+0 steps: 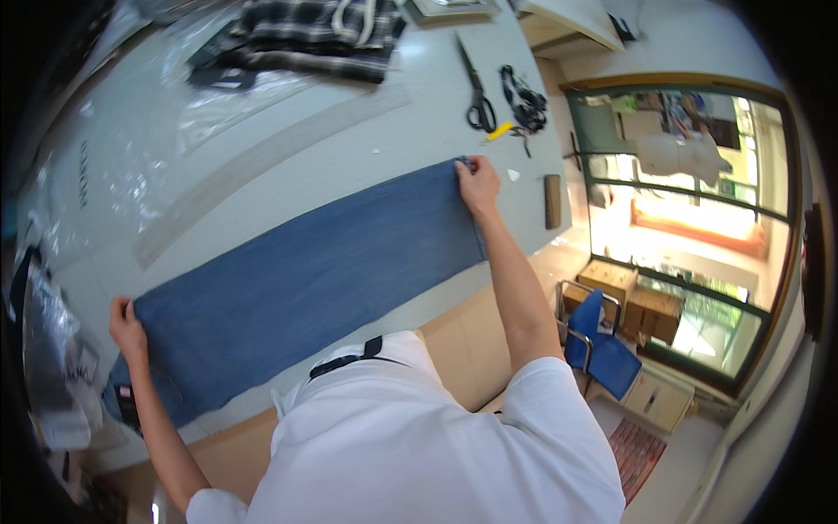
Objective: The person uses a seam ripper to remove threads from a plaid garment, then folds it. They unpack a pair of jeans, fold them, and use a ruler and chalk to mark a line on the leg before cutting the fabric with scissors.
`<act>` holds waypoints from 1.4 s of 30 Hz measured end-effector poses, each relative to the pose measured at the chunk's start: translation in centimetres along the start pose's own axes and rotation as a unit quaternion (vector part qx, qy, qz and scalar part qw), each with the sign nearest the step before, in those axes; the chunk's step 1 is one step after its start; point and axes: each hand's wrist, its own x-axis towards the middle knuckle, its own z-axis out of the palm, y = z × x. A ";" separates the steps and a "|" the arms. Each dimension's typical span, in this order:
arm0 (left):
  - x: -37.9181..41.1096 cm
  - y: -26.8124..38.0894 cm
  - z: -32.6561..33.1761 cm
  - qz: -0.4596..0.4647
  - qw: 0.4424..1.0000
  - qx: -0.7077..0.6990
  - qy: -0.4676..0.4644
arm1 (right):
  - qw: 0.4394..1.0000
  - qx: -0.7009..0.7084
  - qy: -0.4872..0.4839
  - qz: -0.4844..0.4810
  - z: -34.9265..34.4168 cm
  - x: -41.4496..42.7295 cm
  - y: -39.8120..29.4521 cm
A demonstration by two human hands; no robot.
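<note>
A long piece of blue denim-like fabric (314, 262), seemingly a trouser leg, lies flat and slanted across the pale table. At its upper right corner, my right hand (480, 185) pinches the hemmed edge between thumb and fingers. My left hand (127, 326) grips the fabric's far left corner. Beyond the cloth lies a long, curved translucent ruler (281, 154). Black-handled scissors (481, 108), a yellow-handled tool (499, 131) and a tangled black strap (524, 101) rest above my right hand.
Folded plaid cloth (314, 39) lies at the table's far side near clear plastic sheeting (131, 164). A dark block (552, 202) sits by the right edge. Plastic bags (55, 354) crowd the left end. A blue chair (599, 347) stands on the floor to the right.
</note>
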 end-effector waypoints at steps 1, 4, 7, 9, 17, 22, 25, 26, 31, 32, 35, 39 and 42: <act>0.1 0.9 0.0 0.009 1.000 0.014 0.002 | 0.999 0.014 -0.008 0.029 -0.6 -0.2 0.4; 0.2 -2.5 1.3 0.018 1.000 0.001 0.019 | 0.997 0.028 -0.035 0.059 -0.5 -0.7 -0.8; 0.8 -3.9 0.8 0.011 1.000 0.017 -0.002 | 0.994 0.047 -0.057 0.082 -0.5 -0.4 -0.8; 1.2 -4.6 0.7 -0.004 1.000 -0.014 -0.018 | 0.991 0.064 -0.063 0.096 -0.1 0.0 0.2; 2.0 -5.2 -0.9 -0.062 0.994 -0.072 -0.061 | 0.985 0.104 -0.075 0.117 -0.1 0.0 0.6; 1.9 -4.2 -0.6 -0.060 0.992 -0.111 -0.026 | 0.989 0.074 -0.069 0.106 0.2 0.5 1.0; 1.0 -2.1 -0.3 -0.069 0.997 -0.034 0.015 | 0.985 0.038 -0.094 0.139 0.1 1.1 1.0; 0.7 -1.9 0.1 -0.075 0.997 0.006 0.026 | 0.986 0.030 -0.090 0.135 0.2 1.3 1.3; 0.2 -2.4 2.4 -0.049 0.983 0.150 0.090 | 0.984 0.026 -0.114 0.132 0.5 2.1 1.3; 0.3 -2.3 2.1 -0.068 0.982 0.163 0.068 | 0.985 0.020 -0.119 0.125 0.4 2.1 1.0; -0.5 1.8 1.8 -0.049 0.968 0.221 0.112 | 0.987 0.006 -0.123 0.102 -0.6 1.1 1.1; -3.5 10.5 3.7 0.155 0.943 0.268 0.125 | 0.990 0.077 -0.112 0.037 -2.0 -1.7 3.0; -8.9 22.5 7.9 0.265 0.953 0.148 0.004 | 0.990 0.090 -0.108 0.033 -4.2 -6.6 5.5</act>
